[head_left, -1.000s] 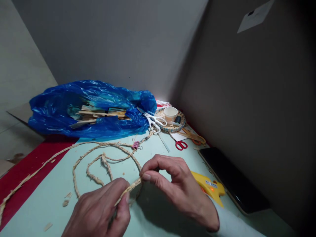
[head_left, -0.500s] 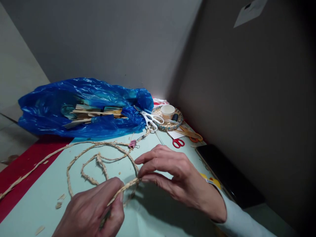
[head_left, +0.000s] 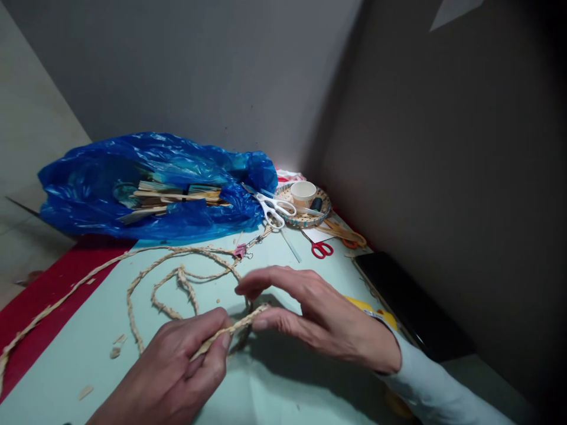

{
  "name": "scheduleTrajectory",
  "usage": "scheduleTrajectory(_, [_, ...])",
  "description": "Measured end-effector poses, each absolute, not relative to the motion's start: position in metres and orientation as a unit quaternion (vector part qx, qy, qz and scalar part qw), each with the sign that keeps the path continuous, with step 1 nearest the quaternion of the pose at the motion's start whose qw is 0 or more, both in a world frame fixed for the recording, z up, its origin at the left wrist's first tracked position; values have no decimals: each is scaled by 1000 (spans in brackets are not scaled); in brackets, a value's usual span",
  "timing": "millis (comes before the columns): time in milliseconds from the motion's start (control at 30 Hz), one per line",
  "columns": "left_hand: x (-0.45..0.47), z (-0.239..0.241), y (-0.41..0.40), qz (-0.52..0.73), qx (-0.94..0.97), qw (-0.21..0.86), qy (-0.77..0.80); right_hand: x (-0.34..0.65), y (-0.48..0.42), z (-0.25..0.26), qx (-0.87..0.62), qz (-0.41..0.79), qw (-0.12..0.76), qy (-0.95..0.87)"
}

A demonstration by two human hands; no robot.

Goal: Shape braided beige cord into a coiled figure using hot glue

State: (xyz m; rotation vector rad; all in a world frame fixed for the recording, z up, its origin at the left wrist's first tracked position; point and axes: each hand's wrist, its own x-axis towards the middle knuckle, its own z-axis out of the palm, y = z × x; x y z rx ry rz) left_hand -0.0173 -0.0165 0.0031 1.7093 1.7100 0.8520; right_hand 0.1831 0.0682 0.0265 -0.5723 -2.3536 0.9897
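Observation:
A braided straw cord (head_left: 241, 324) passes between the thumb and fingers of my left hand (head_left: 186, 360), which is closed on it. My right hand (head_left: 319, 316) is at the cord's other side, with its fingers lifted apart from the thumb. Its thumb lies against or just beside the cord; I cannot tell whether they touch. More of the straw cord curls in loose loops on the pale green sheet (head_left: 274, 389) beyond my left hand. A pink binder clip (head_left: 240, 251) sits on the cord behind the loops.
A blue plastic bag (head_left: 101, 206) holding straw strips (head_left: 177, 196) lies at the back left. Near it are white scissors (head_left: 277, 208), a woven basket (head_left: 305, 220) with a paper cup (head_left: 303, 192), and red-handled scissors (head_left: 322, 250). A dark phone (head_left: 407, 307) lies at right.
My right fingers have opened away from the thumb, where they pinched the cord before. My left hand still grips the cord and sits slightly higher. The view has shifted slightly.

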Motion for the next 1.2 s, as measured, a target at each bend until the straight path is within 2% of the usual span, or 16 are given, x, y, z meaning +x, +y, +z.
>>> scheduleTrajectory(100, [-17,7,-14,327,631,316,629,182,66,30,-231,418,245,-844])
scheduleTrajectory(300, [-17,8,-12,408,590,369,591,180,70,27,-230,402,282,-840])
scheduleTrajectory(467, [-22,9,-13,442,551,382,596,187,75,35,-217,375,277,-858])
scheduleTrajectory(633, [-26,12,-9,386,531,490,573,185,73,34,-220,369,294,-854])
scheduleTrajectory(867, [-19,7,-13,380,338,694,510,174,65,20,-222,436,365,-792])
scheduleTrajectory(1100, [-14,9,-16,462,239,696,495,173,54,19,-299,468,365,-747])
scheduleTrajectory(1200, [-14,13,-16,496,219,678,497,173,49,23,-331,472,323,-751])
